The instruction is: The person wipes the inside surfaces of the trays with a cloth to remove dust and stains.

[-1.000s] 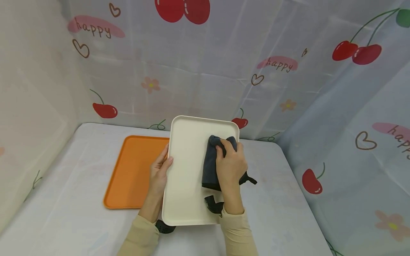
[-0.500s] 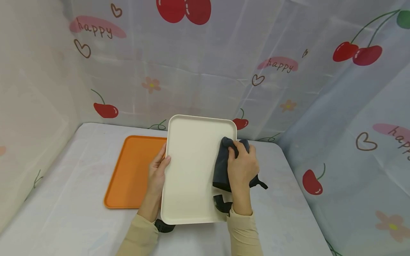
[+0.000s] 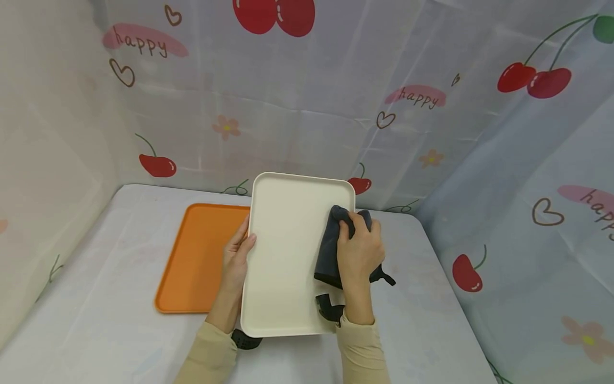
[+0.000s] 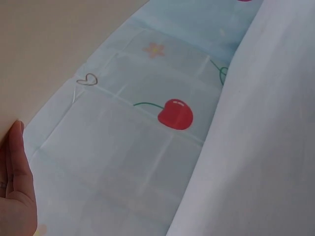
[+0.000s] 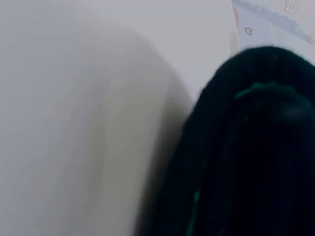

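A cream rectangular tray with a raised rim is held up and tilted toward me over the table. My left hand grips its left edge, thumb on the rim and fingers behind; the left wrist view shows those fingers against the tray's underside. With bunched fingers my right hand holds a folded dark grey cloth against the right side of the tray's face. The cloth has a black edge and a small loop. In the right wrist view the dark cloth fills much of the picture, blurred.
An orange tray lies flat on the white-covered table, partly hidden behind the cream tray and left hand. Behind the table hangs a curtain printed with cherries, and another curtain side stands at the right.
My right hand and the cloth moved right across the cream tray to its right edge, then slightly back left. The tray shifted a little left in my left hand.
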Demonstrator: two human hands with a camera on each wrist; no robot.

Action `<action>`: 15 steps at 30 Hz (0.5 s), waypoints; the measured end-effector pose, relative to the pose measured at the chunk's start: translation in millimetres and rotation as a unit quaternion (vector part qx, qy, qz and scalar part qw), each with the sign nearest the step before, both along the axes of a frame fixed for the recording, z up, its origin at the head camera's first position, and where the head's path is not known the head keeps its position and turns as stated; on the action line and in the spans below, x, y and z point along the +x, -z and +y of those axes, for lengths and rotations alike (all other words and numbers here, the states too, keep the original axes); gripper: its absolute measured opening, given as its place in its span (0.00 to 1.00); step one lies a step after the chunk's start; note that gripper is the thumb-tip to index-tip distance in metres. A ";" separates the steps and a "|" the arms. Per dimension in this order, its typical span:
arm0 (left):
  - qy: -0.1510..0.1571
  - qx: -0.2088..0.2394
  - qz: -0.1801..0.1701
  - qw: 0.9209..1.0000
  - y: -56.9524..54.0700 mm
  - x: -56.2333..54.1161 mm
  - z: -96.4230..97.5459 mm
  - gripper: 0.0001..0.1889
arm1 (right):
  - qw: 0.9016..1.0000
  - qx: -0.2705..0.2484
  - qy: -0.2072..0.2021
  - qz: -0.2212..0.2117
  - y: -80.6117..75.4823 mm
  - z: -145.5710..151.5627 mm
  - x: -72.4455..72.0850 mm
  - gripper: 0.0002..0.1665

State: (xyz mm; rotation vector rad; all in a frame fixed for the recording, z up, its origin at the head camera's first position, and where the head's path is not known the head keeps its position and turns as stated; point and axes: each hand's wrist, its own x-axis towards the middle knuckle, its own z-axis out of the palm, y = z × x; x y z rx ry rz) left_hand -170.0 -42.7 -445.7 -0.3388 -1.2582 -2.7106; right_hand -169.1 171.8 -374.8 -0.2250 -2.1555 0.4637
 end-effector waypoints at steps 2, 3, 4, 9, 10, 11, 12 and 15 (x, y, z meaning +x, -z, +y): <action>0.001 -0.001 0.002 1.000 0.2 0.1 -0.1 0.28 | 1.000 0.000 -0.002 0.002 0.0 -2.7 0.6 0.12; 0.001 -0.002 0.002 1.000 0.3 0.2 -0.1 0.28 | 1.000 -0.001 -0.003 0.002 0.4 -3.9 0.8 0.12; -0.001 -0.003 0.001 1.000 0.4 0.3 0.0 0.28 | 1.000 -0.002 -0.005 0.003 0.4 -5.1 1.0 0.12; 0.001 -0.006 0.005 1.000 0.2 0.3 0.9 0.28 | 1.000 -0.005 -0.014 0.004 1.7 -11.5 1.9 0.12; 0.002 -0.007 0.005 1.000 0.3 0.2 1.3 0.28 | 1.000 -0.005 -0.018 0.002 1.6 -13.5 2.4 0.13; 0.004 -0.006 0.004 1.000 0.2 0.2 1.8 0.28 | 1.000 -0.005 -0.022 0.002 1.8 -15.6 2.8 0.13; 0.002 -0.006 0.002 1.000 0.2 0.2 2.3 0.28 | 1.000 -0.005 -0.027 0.000 1.9 -18.0 3.3 0.13; 0.003 -0.008 -0.002 1.000 0.2 0.5 3.7 0.27 | 0.999 -0.003 -0.041 -0.001 2.1 -25.7 4.0 0.13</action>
